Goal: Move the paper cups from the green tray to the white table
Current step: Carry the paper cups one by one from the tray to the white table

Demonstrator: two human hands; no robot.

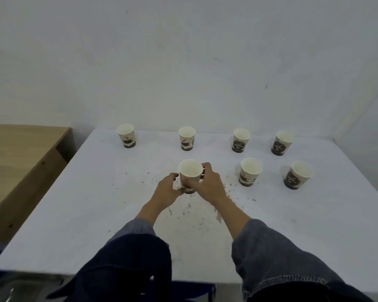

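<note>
White table (96, 214) stained at centre, six cups parked from 11 to 2 o'clock. Seventh paper cup (190, 176) upright, axis vertical, clasped between left hand (167, 190) at 9 and right hand (208, 185) at 3, fingers curled round wall. Base contact with table not resolved. Green tray not seen.

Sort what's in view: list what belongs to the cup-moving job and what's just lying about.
Job:
held cup, gripped by left hand and right hand
six cups standing on the white table, e.g. back-left cup

Lying about:
wooden table
wall
stains on the tabletop
</note>
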